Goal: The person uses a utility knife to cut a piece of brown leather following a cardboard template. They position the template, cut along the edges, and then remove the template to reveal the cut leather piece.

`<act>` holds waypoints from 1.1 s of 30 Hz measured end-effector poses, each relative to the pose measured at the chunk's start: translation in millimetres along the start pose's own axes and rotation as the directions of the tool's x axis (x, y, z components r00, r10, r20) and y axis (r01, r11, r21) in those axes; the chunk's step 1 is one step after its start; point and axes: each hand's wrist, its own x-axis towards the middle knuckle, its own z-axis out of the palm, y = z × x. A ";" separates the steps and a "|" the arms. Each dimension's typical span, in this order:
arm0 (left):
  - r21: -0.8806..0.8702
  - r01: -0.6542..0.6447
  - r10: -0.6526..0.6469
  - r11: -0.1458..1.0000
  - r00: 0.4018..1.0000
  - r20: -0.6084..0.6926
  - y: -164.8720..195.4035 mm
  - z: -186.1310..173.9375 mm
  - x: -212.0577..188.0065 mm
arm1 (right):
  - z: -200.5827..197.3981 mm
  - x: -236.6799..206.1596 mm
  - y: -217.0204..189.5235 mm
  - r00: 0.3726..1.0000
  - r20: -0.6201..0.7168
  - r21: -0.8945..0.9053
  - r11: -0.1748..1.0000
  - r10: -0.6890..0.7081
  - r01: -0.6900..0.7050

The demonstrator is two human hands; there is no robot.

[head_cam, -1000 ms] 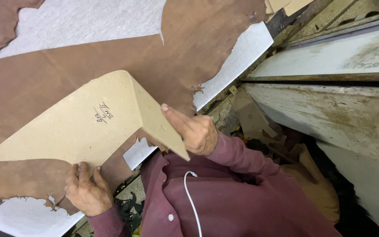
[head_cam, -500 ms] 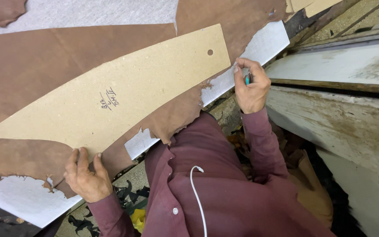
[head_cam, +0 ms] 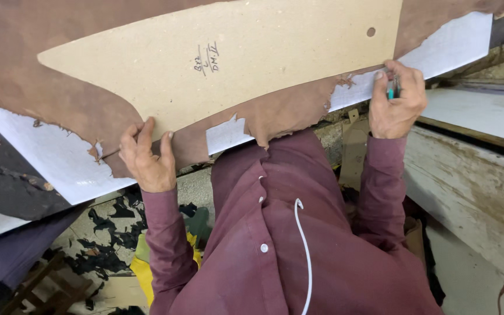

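On the white table's near edge, the tan, curved fibreboard pattern (head_cam: 234, 64) lies flat over brown leather hide (head_cam: 42, 70). It looks stiff and light; pin it by the edges. Your left hand (head_cam: 147, 154) presses open-fingered on its near edge; your right hand (head_cam: 396, 99) closes around a teal-handled tool (head_cam: 392, 88).

white cutting table (head_cam: 59, 157); brown leather hide (head_cam: 42, 99) spread on it; tan cardboard pattern (head_cam: 252, 64) atop hide
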 end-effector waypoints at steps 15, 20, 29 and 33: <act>-0.092 0.103 -0.111 0.990 0.990 -0.091 19.4 6.1 -7.5 | -5.8 21.3 -8.8 0.991 -0.096 0.126 0.989 0.095 -0.082; -0.156 0.117 -0.137 0.981 0.983 -0.125 22.4 9.6 -8.9 | -12.7 30.6 -16.2 0.979 -0.042 0.151 0.970 0.200 -0.192; -0.214 0.236 -0.270 0.948 0.952 -0.145 36.6 10.6 -10.4 | -10.4 35.5 -10.8 0.984 -0.027 0.138 0.976 0.174 -0.168; -0.271 0.211 -0.264 0.939 0.948 -0.180 33.1 15.3 -9.9 | -8.6 32.9 -4.7 0.991 -0.032 0.106 0.986 0.131 -0.127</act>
